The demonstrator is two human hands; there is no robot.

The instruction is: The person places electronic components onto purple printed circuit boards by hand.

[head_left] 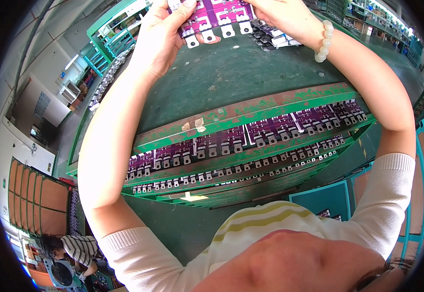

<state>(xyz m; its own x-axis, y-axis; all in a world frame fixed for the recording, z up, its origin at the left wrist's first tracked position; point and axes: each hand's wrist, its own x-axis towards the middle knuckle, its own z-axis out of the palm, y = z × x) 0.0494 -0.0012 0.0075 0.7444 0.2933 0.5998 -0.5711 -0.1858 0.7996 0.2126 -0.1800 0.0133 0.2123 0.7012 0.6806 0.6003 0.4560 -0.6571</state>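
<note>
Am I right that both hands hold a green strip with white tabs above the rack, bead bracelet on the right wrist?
Not quite: the head view shows the strip is purple, not green. Both the left hand and the right hand hold it above the green rack, and the bead bracelet is on the right wrist.

The purple panel (217,17) of small boards runs off the top edge at twelve o'clock, so its upper part is unseen. The left hand (161,36) and right hand (282,17) lose their fingers there too. Lower rack shelves (231,187) hide most boards stored inside. At seven o'clock, a seated person (76,250) is too small to make out.
</note>
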